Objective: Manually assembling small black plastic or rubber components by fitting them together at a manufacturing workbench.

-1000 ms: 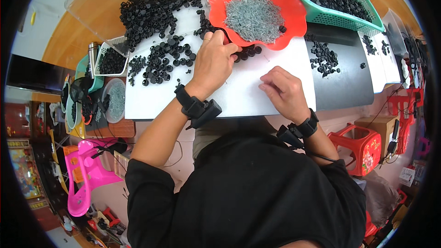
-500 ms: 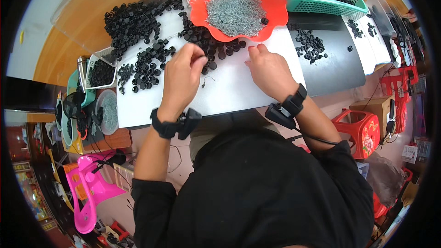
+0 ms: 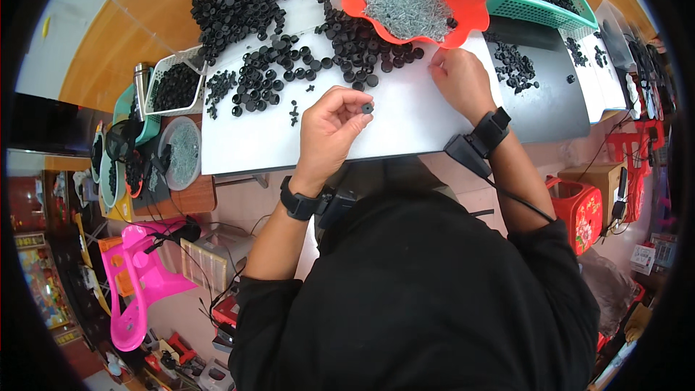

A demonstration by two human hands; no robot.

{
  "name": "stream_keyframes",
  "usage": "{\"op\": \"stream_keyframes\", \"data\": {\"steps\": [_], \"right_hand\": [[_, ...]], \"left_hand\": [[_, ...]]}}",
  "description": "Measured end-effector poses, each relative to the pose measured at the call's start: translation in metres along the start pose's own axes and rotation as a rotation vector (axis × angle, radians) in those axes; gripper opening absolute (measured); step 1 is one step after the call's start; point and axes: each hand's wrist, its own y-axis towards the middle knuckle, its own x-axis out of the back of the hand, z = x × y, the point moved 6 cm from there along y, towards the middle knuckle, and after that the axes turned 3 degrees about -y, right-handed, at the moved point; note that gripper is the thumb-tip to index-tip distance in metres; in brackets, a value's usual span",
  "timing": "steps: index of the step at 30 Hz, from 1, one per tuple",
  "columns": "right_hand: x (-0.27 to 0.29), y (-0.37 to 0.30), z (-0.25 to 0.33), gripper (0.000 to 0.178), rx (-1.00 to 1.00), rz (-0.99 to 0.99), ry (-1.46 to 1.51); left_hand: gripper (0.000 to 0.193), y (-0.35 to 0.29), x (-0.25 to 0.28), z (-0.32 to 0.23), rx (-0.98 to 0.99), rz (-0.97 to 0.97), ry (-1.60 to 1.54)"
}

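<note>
My left hand (image 3: pixel 329 127) is closed in a pinch over the white table (image 3: pixel 405 119). Between its thumb and fingers is a small round black plastic piece (image 3: pixel 368 108) with a dot at its centre. My right hand (image 3: pixel 463 83) reaches up by the near rim of the red scalloped bowl (image 3: pixel 474 18), its fingers curled together. Whatever they may hold is hidden. The bowl contains a heap of small silver screws (image 3: pixel 407 7). Black round caps (image 3: pixel 362 47) lie clustered just left of and below the bowl.
Larger heaps of black parts (image 3: pixel 232 18) cover the table's far left, beside a white basket (image 3: pixel 156 94) of black pieces. A green basket (image 3: pixel 521 7) stands at the far right, above a dark mat (image 3: pixel 546 105). A red stool (image 3: pixel 575 210) and a pink chair (image 3: pixel 145 268) flank me.
My left hand has come away from the black caps towards me, and a round black piece now shows in its fingers. My right hand has moved up to the bowl's rim. The view has shifted.
</note>
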Motion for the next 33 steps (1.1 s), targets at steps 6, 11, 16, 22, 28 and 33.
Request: {"op": "stream_keyframes", "data": {"steps": [6,11,16,22,28,33], "right_hand": [[0.004,-0.01,0.006,0.009,0.094,-0.028,0.056],[-0.006,-0.048,0.062,0.006,0.165,0.3,0.624],[-0.017,-0.048,0.068,0.004,0.057,0.392,0.824],[-0.028,-0.045,0.062,0.005,-0.053,0.453,1.048],[-0.031,-0.044,0.056,0.007,-0.116,0.438,1.208],[-0.033,-0.043,0.059,0.007,-0.102,0.464,1.188]], "left_hand": [[0.022,-0.001,0.001,0.003,-0.069,-0.02,0.189],[0.02,0.0,-0.002,0.002,-0.059,-0.008,0.3],[0.02,-0.001,-0.004,0.001,-0.071,-0.008,0.352],[0.017,0.0,-0.007,-0.005,-0.151,-0.076,0.432],[0.017,0.001,-0.009,-0.007,-0.153,-0.083,0.44],[0.016,0.002,-0.01,-0.008,-0.166,-0.087,0.486]]}}
